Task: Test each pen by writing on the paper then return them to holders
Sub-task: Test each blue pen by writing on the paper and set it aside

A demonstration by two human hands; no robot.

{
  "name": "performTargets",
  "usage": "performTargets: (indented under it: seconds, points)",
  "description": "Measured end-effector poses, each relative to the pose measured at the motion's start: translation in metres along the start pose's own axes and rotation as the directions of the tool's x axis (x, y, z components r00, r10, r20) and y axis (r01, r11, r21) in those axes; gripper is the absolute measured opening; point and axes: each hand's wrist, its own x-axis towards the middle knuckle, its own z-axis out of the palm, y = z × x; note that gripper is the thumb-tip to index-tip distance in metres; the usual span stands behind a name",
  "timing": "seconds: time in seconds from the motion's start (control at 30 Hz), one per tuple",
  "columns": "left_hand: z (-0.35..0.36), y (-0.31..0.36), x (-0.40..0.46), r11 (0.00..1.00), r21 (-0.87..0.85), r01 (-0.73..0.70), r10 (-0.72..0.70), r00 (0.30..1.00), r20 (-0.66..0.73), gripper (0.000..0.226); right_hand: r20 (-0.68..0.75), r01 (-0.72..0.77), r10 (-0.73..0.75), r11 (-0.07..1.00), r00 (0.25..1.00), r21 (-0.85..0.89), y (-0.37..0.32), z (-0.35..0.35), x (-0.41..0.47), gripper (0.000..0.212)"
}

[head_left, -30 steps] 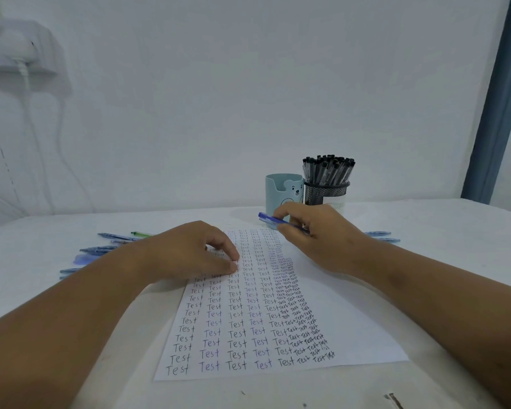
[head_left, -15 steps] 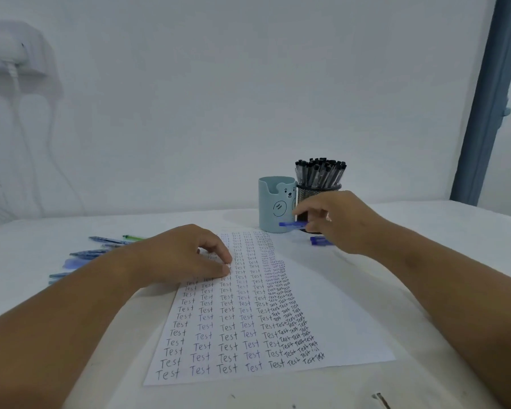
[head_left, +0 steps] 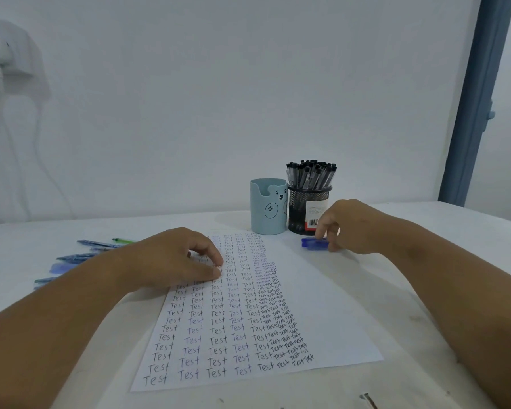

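A plain white wall (head_left: pixel 219 98) filled most of the view, evenly lit with soft, cool light. At upper left a white fixture (head_left: pixel 3 51) was mounted on it, blurred, with pale cables (head_left: pixel 9 137) trailing down the wall. On the right a blue-grey vertical frame (head_left: pixel 475 98) ran from top to table level. Below, a white table (head_left: pixel 425 231) spread across, faintly scuffed near the front edge.

Plain room, likely home desk: white table (head_left: pixel 425 231), bare wall (head_left: pixel 219 84), plugged-in charger (head_left: pixel 0 51).
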Motion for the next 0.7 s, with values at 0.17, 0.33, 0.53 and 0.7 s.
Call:
performTargets:
  seconds: [0.17,0.33,0.53,0.7]
  points:
    - [0.000,0.001,-0.001,1.000,-0.001,-0.001,0.001,1.000,0.003,0.013,-0.015,0.000,0.000,1.000,1.000,-0.023,0.001,-0.001,-0.001,0.026]
    - [0.000,0.001,-0.001,1.000,-0.006,-0.007,0.007,1.000,0.005,0.013,0.007,-0.026,0.026,0.999,1.000,-0.043,0.000,0.001,0.001,0.035]
    - [0.000,0.001,0.000,1.000,0.003,-0.016,0.016,1.000,0.002,0.013,-0.065,0.105,-0.102,0.993,0.993,0.052,-0.014,0.008,-0.001,0.029]
    - [-0.001,0.004,-0.001,1.000,-0.003,-0.029,0.029,0.999,-0.019,0.013,-0.148,0.349,-0.335,0.933,0.931,0.082,-0.051,0.033,-0.007,0.012]
